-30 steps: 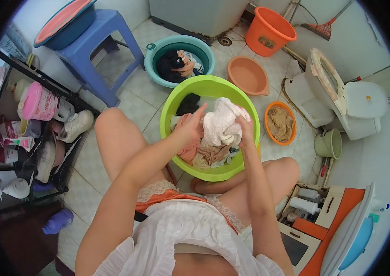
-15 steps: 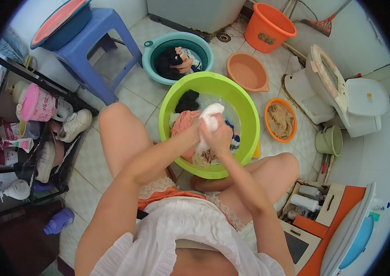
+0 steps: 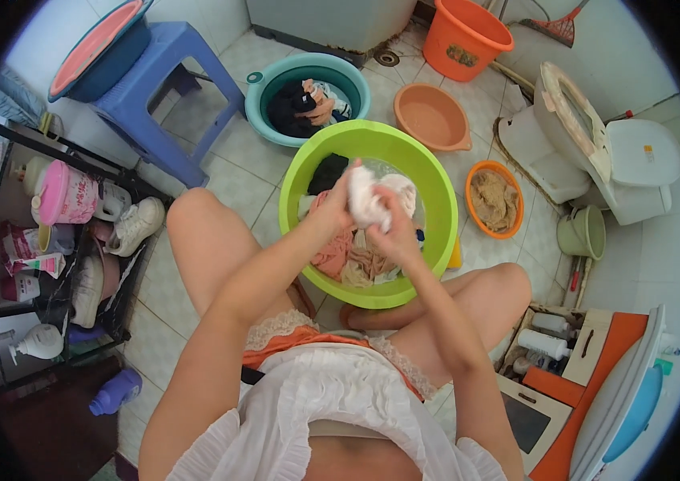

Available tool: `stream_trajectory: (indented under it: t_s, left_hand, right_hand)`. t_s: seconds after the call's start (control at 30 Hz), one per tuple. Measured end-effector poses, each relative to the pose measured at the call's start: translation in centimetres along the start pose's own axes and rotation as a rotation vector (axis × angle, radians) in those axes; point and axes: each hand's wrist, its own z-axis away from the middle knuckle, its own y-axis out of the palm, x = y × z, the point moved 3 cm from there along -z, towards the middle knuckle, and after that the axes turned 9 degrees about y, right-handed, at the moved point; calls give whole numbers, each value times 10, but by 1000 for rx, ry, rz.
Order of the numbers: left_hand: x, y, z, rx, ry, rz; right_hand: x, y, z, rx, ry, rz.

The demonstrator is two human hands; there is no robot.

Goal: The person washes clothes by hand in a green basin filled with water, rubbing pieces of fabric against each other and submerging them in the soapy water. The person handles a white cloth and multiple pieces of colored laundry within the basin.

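Over the lime-green basin, a bunched white cloth is held between both my hands. My left hand is closed around its left side. The lower right part of it is gripped by the fingers of my right hand. More of the white cloth spreads behind my right hand. Beneath my hands the basin holds wet laundry: a black piece, a pink piece and a beige piece. Blue bits beside my right hand are mostly hidden.
A teal basin with clothes stands behind, and a brown basin is to its right. The small orange basin holds tan cloth. A blue stool and shoe rack flank my left; a toilet is at right.
My hands have drawn apart slightly, the right one shifting lower. The white cloth, upright and twisted before, is now bunched, with a portion spread to the right. The view has shifted a little.
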Motion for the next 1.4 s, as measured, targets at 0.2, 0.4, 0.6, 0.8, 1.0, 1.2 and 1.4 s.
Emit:
stream_trajectory:
  t_s: [0.2, 0.4, 0.6, 0.8, 1.0, 1.2, 1.4]
  left_hand:
    - [41, -1, -5, 20, 156, -160]
    - [51, -41, -34, 442, -44, 31]
    - [12, -13, -3, -19, 80, -192]
    - [-11, -11, 0, 173, 218, -576]
    - [-40, 10, 22, 253, 276, -639]
    - [-37, -6, 19, 428, 312, -1688]
    - [-48, -4, 16, 319, 324, -1288]
  right_hand:
    - [-15, 1, -20, -304, 62, 175]
    - [14, 22, 5, -271, -148, 417]
    - [-83, -29, -23, -231, 573, -293]
    - [-60, -25, -26, -29, 726, -203]
    - [-36, -69, -30, -72, 518, -828]
    - [-47, -86, -36, -186, 308, -863]
    - [-23, -94, -26, -353, 376, -13]
